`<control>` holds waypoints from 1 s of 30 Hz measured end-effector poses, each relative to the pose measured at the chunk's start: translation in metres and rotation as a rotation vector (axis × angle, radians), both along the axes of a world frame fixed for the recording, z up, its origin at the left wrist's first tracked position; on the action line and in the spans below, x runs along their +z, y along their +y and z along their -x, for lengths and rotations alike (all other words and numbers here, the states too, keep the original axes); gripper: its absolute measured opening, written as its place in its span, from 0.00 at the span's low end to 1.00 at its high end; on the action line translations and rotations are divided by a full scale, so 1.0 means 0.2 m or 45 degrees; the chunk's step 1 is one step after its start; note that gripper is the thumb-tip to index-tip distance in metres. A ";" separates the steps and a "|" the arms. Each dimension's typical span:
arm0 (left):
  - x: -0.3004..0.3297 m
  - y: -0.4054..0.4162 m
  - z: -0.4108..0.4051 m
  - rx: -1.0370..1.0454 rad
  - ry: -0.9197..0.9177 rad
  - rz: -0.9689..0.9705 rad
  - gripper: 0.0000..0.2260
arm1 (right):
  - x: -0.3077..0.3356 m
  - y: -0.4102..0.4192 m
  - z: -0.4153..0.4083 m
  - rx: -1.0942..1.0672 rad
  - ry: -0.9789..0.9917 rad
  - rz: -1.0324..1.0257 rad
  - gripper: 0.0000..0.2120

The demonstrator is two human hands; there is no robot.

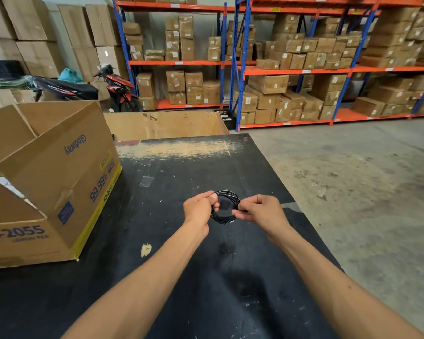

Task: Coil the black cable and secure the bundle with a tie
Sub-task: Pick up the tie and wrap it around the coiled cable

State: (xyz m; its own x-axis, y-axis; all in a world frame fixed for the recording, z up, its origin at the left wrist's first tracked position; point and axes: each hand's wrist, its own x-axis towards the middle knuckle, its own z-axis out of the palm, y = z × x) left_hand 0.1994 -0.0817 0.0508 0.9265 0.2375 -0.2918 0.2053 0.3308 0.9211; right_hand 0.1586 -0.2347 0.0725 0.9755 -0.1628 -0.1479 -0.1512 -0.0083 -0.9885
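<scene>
Above the black table (pixel 171 241), coiled black cable (pixel 227 195) in left hand (pixel 198 209) and right hand (pixel 262 211), both closed on it.

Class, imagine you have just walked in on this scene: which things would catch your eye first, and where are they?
First, the two bare hands at centre: the left hand and right hand pinch a small coil of black cable above the scuffed black tabletop. Next, the big open brown cardboard box with blue lettering on the table's left. Behind, orange-and-blue shelving racks stacked with cartons fill the far wall.
</scene>
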 end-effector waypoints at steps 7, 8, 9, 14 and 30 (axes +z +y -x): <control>0.03 -0.04 0.02 -0.018 -0.052 -0.023 0.10 | -0.02 0.01 0.03 -0.066 0.039 -0.058 0.06; 0.02 -0.04 0.03 -0.025 -0.059 -0.038 0.11 | -0.04 0.01 0.02 -0.104 0.058 -0.051 0.06; 0.03 -0.04 0.04 -0.034 -0.067 -0.055 0.10 | -0.04 0.01 0.02 -0.138 0.080 -0.061 0.06; 0.05 -0.04 0.08 -0.166 -0.102 -0.088 0.10 | -0.02 0.05 0.01 -0.165 0.138 -0.328 0.10; 0.10 0.01 0.12 -0.374 0.048 0.033 0.09 | 0.02 0.11 0.02 -0.146 0.118 -0.563 0.10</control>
